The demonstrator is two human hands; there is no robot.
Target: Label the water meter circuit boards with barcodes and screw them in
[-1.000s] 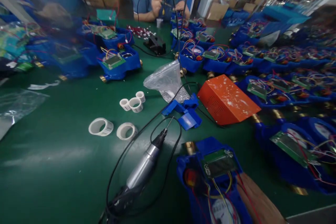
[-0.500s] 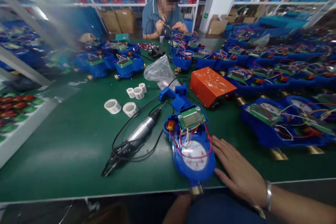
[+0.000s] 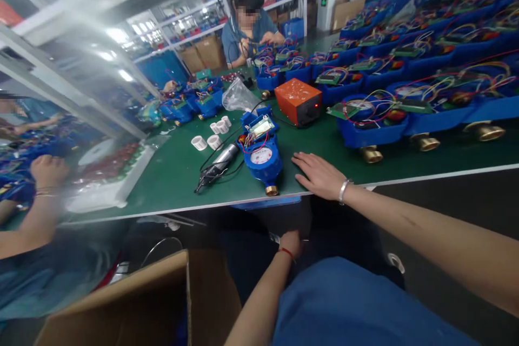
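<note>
My right hand (image 3: 320,174) lies flat on the green tabletop near its front edge, fingers stretched out and holding nothing. To its left, a little apart, is a blue water meter (image 3: 261,159) with a round white dial, a small display board, wires and a brass fitting pointing toward me. My left hand (image 3: 291,243) is low over my lap, below the table edge. Its fingers look curled round something with a pale edge, mostly hidden. An electric screwdriver (image 3: 223,161) with a black cable rests left of the meter.
An orange box (image 3: 298,101) with a red light stands behind the meter. White label rolls (image 3: 198,143) and a plastic bag (image 3: 239,96) lie left of it. Rows of wired meters (image 3: 373,119) fill the right. A carton (image 3: 186,286) is below; co-workers sit opposite and at left.
My view has pulled back and tilted, bringing my left hand, the carton and a co-worker at left into sight. My right hand, earlier against the meter's side, is now apart from it.
</note>
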